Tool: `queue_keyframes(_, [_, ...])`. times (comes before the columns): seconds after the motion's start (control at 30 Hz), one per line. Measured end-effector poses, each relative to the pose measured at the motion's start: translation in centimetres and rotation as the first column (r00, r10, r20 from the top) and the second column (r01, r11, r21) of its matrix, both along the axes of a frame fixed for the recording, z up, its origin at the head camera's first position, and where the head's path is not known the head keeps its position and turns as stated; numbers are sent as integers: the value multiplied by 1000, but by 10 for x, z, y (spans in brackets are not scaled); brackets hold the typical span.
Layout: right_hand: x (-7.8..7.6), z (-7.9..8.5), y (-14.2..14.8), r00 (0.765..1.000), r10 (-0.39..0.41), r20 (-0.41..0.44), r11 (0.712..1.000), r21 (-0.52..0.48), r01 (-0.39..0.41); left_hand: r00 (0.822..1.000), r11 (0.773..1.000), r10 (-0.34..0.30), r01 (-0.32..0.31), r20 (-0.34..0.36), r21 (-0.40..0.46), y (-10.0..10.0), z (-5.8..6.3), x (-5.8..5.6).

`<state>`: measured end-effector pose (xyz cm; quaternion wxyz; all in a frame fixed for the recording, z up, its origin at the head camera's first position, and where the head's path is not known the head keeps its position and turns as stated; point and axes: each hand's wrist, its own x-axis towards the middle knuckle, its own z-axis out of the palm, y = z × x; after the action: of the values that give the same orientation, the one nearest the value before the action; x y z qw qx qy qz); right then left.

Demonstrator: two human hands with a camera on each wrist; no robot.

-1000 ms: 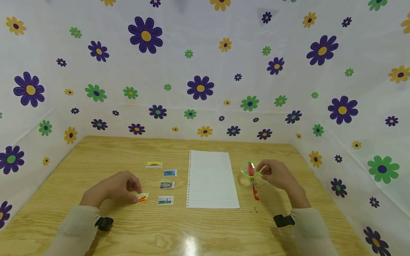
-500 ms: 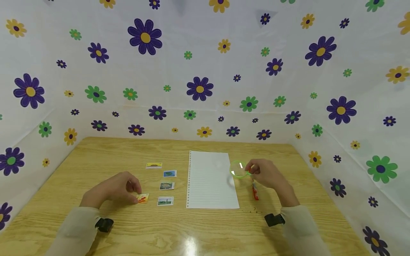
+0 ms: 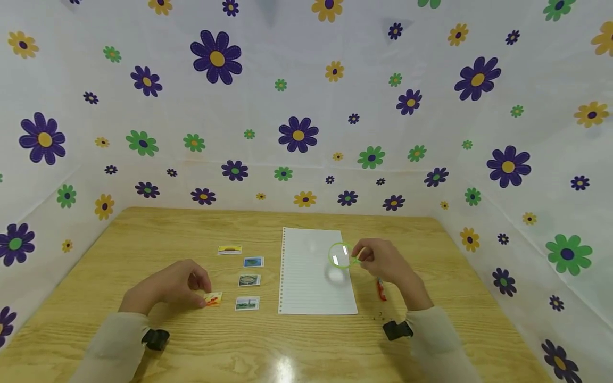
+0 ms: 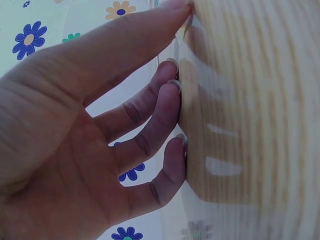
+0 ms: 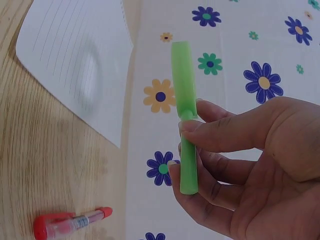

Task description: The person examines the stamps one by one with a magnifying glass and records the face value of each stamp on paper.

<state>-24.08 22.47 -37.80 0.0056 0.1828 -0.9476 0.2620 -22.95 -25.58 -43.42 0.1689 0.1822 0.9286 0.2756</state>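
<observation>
At the left of the table my left hand (image 3: pixel 167 284) holds the left edge of a yellow-and-red postage stamp (image 3: pixel 213 299) between thumb and finger. Its other fingertips rest on the tabletop in the left wrist view. My right hand (image 3: pixel 383 259) grips a green-rimmed magnifying glass (image 3: pixel 340 256) by its short handle. In the right wrist view the magnifying glass (image 5: pixel 184 77) appears edge-on, thumb pressed near the base of the handle and fingers curled behind. Its lens is raised over the right side of a lined sheet of paper (image 3: pixel 313 287) and casts a ring-shaped shadow there.
Several more stamps lie left of the paper, among them a green landscape stamp (image 3: pixel 247 303) and a yellow one (image 3: pixel 230 250). A red pen (image 5: pixel 72 224) lies right of the paper, partly under my right hand. Dark crumbs (image 3: pixel 380 316) dot the table (image 3: pixel 268 351). Flowered cloth surrounds it.
My right hand has moved left, carrying the magnifying glass from above the red pen to over the paper's right side. My left hand stays at the yellow-and-red stamp.
</observation>
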Motion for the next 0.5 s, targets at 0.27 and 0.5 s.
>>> queue_keyframes(0.27, [1,2,-15,1000,-4,22,1000,-13,4,1000,1000,-14,14,-8,7,0,-1,-1])
queue_keyframes(0.5, [0,3,-25,999,9,38,1000,-16,-9,1000,1000,-22,22,-10,21,-1,0,0])
